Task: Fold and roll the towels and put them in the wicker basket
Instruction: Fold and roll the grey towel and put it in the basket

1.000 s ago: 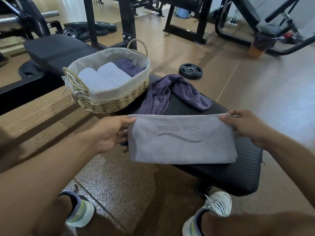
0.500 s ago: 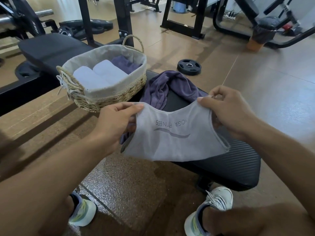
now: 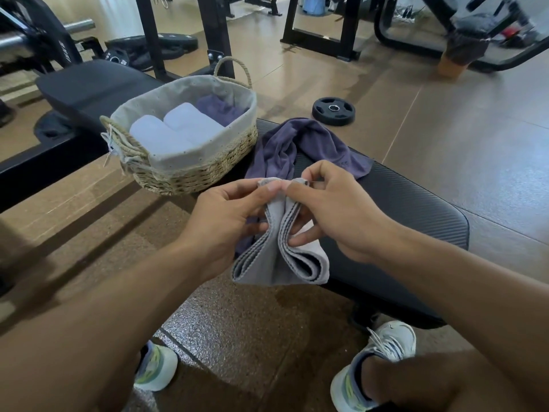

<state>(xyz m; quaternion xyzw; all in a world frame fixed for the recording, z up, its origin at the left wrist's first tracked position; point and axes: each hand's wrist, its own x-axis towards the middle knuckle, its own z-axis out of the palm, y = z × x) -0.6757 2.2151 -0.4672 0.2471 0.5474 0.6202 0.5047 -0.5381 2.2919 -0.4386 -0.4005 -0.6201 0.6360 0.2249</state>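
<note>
A grey towel [image 3: 279,260] hangs doubled over in front of me, its two top corners pinched together. My left hand [image 3: 225,215] grips the left corner and my right hand [image 3: 332,212] grips the right one, thumbs touching. The wicker basket [image 3: 190,173] with a grey liner stands on the black bench [image 3: 416,209] to the left. Two pale rolled towels [image 3: 175,129] and a purple one [image 3: 217,108] lie inside it. A loose purple towel [image 3: 300,147] lies crumpled on the bench just behind my hands.
A black weight plate [image 3: 333,110] lies on the tan floor beyond the bench. Dark rack posts [image 3: 217,34] and another bench [image 3: 89,87] stand behind the basket. My two sneakers [image 3: 383,367] rest on the speckled mat below.
The grey towel was held stretched flat between both hands. My hands have come together, bringing its ends side by side so it hangs folded in half.
</note>
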